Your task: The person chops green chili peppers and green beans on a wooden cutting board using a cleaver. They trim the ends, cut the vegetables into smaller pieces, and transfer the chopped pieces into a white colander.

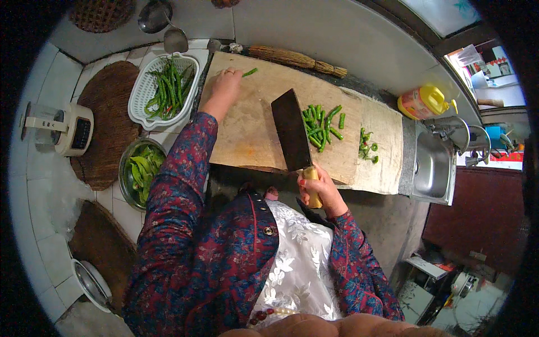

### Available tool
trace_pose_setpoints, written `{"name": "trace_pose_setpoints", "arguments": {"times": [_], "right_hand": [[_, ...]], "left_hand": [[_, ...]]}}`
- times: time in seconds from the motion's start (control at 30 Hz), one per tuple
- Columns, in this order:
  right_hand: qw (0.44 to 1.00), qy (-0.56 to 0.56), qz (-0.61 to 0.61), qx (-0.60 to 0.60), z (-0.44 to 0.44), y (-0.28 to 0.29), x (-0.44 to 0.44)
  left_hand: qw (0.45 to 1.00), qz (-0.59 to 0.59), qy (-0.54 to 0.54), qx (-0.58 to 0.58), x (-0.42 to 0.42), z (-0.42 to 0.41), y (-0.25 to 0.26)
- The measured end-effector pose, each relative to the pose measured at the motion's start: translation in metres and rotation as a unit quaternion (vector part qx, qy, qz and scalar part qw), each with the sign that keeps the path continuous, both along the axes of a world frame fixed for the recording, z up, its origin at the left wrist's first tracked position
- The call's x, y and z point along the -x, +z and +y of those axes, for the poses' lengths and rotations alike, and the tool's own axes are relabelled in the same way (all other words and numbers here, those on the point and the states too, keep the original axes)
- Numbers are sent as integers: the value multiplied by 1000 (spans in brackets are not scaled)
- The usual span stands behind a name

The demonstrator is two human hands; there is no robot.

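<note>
My right hand (322,189) grips the wooden handle of a cleaver (291,130), whose broad dark blade lies over the wooden cutting board (248,113). At the board's far left part, my left hand (227,84) has its fingertips down at one end of a green pepper piece (250,72); how firmly it holds the piece is hard to see. Right of the blade lies a pile of cut green peppers (322,126). Pepper stem ends (368,147) sit on a pale cloth (385,147) beyond the board. A white plastic basket (137,94) holds long green peppers (170,90).
A glass bowl of green leaves (145,166) and a round woven mat (105,122) are at left, beside a white appliance (78,130). A straw brush (294,59) lies behind the board. A yellow jug (425,102) and a steel sink (433,168) are at right.
</note>
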State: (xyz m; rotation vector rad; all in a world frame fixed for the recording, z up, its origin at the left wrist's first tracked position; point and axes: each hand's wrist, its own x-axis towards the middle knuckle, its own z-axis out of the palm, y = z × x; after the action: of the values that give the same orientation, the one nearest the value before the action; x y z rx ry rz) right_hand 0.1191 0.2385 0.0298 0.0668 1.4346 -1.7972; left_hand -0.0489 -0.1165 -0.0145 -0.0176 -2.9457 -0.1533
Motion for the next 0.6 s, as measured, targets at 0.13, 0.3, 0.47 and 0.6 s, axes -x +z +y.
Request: {"name": "trace_pose_setpoints", "arguments": {"times": [0.13,0.3,0.47,0.6], "right_hand": [[1000,-27,-2,10,-8,14,-3],[998,11,39,-52,-16,19,-5],[963,89,204,-155,-25,14,-11],[837,84,489,-231,-44,31,-22]], "left_hand": [[1000,-2,-22,-16,-47,10,-5],[989,18,-92,-115,-136,32,4],[971,24,-83,-224,-189,54,-6],[939,103,-12,-327,-205,46,0]]}}
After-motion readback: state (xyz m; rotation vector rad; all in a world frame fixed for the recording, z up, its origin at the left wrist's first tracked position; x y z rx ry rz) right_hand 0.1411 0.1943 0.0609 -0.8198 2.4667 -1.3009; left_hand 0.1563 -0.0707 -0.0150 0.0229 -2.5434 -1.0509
